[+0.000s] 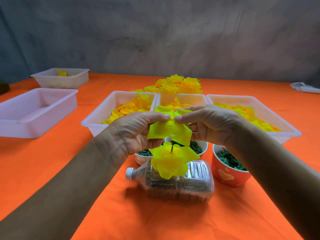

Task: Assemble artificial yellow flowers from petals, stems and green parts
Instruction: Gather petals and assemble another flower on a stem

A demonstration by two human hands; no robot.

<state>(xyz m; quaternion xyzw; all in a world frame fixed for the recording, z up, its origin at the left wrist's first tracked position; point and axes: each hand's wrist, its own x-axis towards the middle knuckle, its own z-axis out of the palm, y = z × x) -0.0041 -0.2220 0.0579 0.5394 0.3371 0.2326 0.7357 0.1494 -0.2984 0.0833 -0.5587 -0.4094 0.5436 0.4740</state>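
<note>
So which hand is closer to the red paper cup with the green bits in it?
Right. The right hand is up just above and left of the red cup, pinching the petal layer; the left hand grips it farther left.

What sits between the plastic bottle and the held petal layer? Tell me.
In the head view, a partly built yellow flower on its stem, above the plastic bottle and under the petal layer.

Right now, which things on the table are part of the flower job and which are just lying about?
In use:
- petal layer, pinched by left hand and right hand
- stem with lower petals
- three petal trays
- cups of green parts
- finished flowers

Lying about:
- empty tray
- folded white cloth
</note>
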